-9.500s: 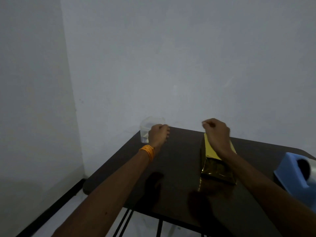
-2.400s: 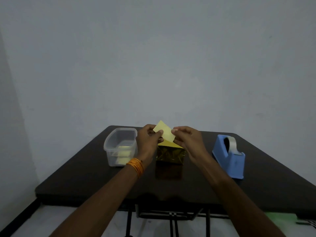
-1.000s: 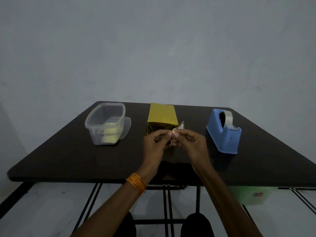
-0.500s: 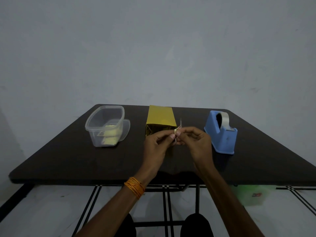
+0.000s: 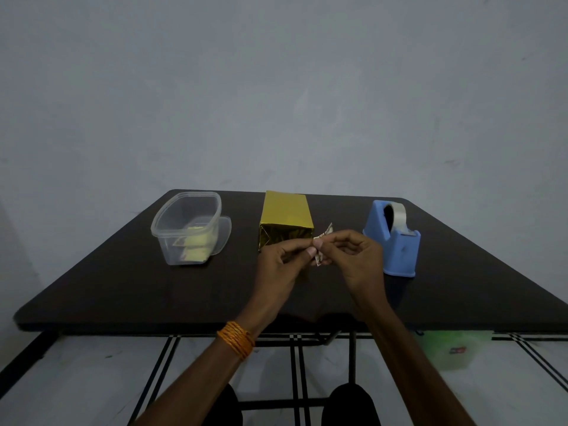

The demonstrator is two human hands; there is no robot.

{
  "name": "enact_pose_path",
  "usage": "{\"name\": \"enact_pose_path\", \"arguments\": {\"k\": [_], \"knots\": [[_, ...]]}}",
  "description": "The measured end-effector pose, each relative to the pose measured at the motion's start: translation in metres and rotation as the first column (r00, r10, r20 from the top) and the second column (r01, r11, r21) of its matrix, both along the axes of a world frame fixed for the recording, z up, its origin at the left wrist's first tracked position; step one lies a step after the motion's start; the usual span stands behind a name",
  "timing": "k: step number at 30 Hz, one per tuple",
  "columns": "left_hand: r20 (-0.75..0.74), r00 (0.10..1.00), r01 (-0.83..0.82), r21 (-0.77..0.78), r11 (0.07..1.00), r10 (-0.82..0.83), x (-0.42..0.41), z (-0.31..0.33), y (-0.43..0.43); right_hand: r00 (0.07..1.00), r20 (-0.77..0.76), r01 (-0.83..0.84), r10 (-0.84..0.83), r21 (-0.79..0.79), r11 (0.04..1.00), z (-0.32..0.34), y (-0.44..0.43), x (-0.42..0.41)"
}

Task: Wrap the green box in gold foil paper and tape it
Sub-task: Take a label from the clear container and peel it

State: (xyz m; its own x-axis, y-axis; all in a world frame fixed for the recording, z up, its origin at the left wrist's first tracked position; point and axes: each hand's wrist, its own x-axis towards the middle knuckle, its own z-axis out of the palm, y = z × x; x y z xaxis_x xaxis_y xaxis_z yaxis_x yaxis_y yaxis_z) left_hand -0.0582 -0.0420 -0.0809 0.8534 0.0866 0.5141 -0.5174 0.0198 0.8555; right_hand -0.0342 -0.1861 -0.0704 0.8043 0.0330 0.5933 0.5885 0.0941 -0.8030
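Left hand (image 5: 282, 259) and right hand (image 5: 353, 256) meet over the near half of the dark table (image 5: 153, 287), fingertips of both pinching one small crumpled scrap (image 5: 329, 230). Tape or paper: cannot tell.

Risk: if it is tape, it could fold onto itself or cling to the fingers.

Just behind, the gold-wrapped box (image 5: 285, 215) lies on the table. Its near end fold may spring open if unsecured.

Farther left, a clear plastic tub (image 5: 172, 250) holds pale yellow slips (image 5: 196, 245). On the right, a blue tape dispenser (image 5: 396, 241) carries a clear roll.
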Motion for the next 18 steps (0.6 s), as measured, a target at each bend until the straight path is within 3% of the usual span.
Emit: {"name": "enact_pose_path", "arguments": {"k": [18], "knots": [[-0.057,0.998,0.019,-0.022,1.0,-0.02,-0.0097,-0.0013,0.0023,0.988,-0.057,-0.146,0.142,-0.073,0.987,-0.0011,-0.006,-0.0019]]}}
